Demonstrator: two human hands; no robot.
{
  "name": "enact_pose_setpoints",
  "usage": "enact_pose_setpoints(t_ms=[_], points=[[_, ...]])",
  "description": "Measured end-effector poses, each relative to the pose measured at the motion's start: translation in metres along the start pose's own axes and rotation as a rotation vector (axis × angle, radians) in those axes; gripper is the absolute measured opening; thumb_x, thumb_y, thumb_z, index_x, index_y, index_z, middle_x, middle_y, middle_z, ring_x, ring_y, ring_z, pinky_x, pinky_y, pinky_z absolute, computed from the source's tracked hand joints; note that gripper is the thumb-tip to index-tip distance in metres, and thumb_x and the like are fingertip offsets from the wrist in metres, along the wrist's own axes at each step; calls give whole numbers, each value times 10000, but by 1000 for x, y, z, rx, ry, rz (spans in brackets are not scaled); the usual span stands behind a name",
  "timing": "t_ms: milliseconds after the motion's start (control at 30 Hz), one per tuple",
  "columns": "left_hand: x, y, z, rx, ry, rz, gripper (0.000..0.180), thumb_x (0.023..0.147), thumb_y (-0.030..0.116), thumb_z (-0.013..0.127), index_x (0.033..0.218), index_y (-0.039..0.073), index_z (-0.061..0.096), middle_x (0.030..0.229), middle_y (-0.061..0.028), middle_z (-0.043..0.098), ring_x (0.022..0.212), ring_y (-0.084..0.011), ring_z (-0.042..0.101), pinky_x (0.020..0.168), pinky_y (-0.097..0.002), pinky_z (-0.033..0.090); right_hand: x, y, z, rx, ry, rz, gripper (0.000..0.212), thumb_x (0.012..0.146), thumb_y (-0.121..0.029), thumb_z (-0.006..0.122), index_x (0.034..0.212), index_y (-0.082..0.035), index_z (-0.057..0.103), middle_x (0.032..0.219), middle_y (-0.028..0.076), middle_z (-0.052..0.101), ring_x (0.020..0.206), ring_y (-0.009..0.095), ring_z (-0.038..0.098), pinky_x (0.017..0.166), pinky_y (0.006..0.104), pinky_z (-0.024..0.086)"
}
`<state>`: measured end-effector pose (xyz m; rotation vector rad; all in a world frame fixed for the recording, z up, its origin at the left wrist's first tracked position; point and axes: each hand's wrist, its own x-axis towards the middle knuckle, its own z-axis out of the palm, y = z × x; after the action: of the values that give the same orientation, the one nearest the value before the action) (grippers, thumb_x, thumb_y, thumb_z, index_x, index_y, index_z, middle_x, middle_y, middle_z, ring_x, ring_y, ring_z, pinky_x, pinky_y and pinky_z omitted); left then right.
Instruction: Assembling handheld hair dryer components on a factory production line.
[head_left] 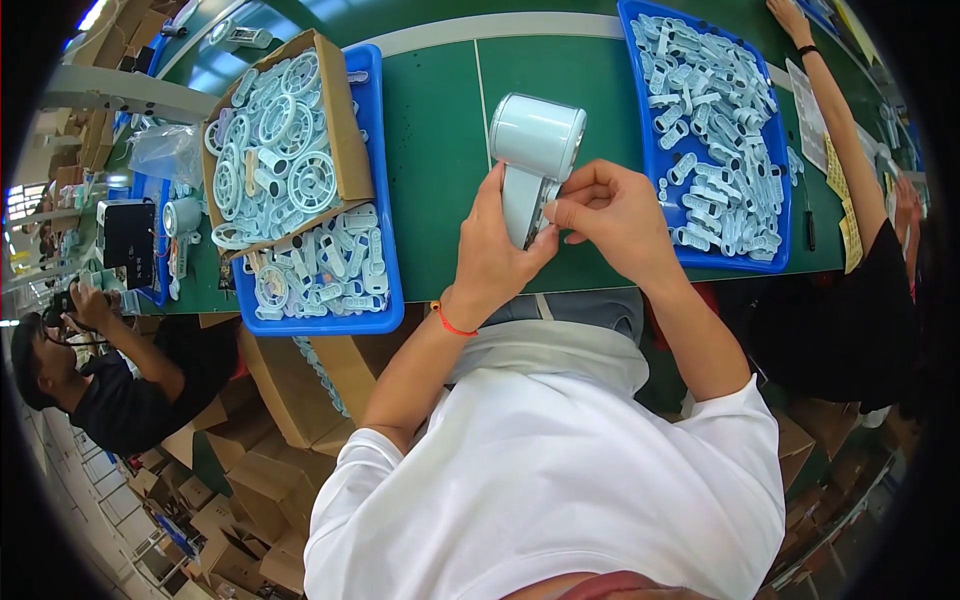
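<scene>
A pale blue handheld fan body (533, 135), with a round drum-shaped head and a straight handle, is held up over the green table. My left hand (492, 248) wraps round the handle from the left, head end pointing away from me. Along the handle's right side a darker, open-looking strip shows. There my right hand (628, 222) has its thumb and forefinger pinched against the handle edge, other fingers curled. Whatever small thing may lie between those fingertips is hidden.
On the left, a cardboard box (352, 150) of round fan grilles rests on a blue tray (392, 290) of small parts. Another blue tray (652, 180), full of pale blue pieces, lies right. A screwdriver (811, 230) sits beyond it. People (115, 390) work on both sides.
</scene>
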<state>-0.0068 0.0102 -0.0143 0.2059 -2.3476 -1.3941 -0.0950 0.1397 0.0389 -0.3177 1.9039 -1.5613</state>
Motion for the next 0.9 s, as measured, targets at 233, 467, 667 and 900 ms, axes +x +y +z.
enact_pose_setpoints(t_ms=[233, 467, 667, 900], points=[[4, 4, -4, -30, -63, -50, 644, 693, 136, 677, 1219, -78, 373, 1037, -245, 558, 877, -363, 600, 757, -390, 491, 9, 1, -9, -4, -88, 109, 169, 749, -75, 693, 828, 23, 581, 728, 88, 631, 656, 125, 625, 536, 235, 518], [3, 0, -13, -703, -200, -437, 536, 755, 124, 609, 1201, -48, 368, 866, -115, 569, 678, -171, 599, 566, -280, 496, 14, 1, -3, -60, -232, 48, 291, 789, -196, 703, 917, 23, 560, 748, 67, 615, 685, 118, 609, 621, 237, 492], [3, 6, -14, -644, -272, -383, 465, 772, 109, 569, 1158, -51, 365, 797, -88, 574, 573, -125, 575, 517, -261, 485, 11, 29, 6, 200, -176, -161, 498, 823, -240, 677, 1188, 39, 484, 990, 94, 617, 885, 139, 589, 770, 291, 484], [3, 6, -13, -479, -295, -306, 558, 780, 89, 541, 1246, -84, 289, 762, -113, 586, 574, -140, 585, 524, -276, 483, 11, 30, 6, 199, -214, -101, 455, 846, -195, 642, 1205, 36, 483, 1061, 97, 600, 957, 143, 562, 840, 283, 450]])
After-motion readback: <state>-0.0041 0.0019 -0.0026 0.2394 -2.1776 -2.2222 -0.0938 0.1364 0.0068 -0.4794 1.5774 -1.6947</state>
